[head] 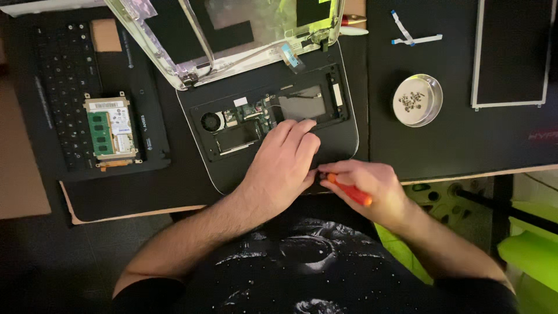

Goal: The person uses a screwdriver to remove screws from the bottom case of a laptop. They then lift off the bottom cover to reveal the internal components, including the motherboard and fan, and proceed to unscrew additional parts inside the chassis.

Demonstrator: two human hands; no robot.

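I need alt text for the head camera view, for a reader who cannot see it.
A left hand rests on an opened laptop while the right hand holds an orange screwdriver at its front edge. A removed keyboard lies left, a dish of screws right.

- A black desk mat (465, 139) covered the work table.
- On it lay an opened laptop base (343, 136), a detached keyboard (64, 87), a round dish of screws (417, 100), a removed screen panel (511, 52) and a white ribbon cable (410, 36).
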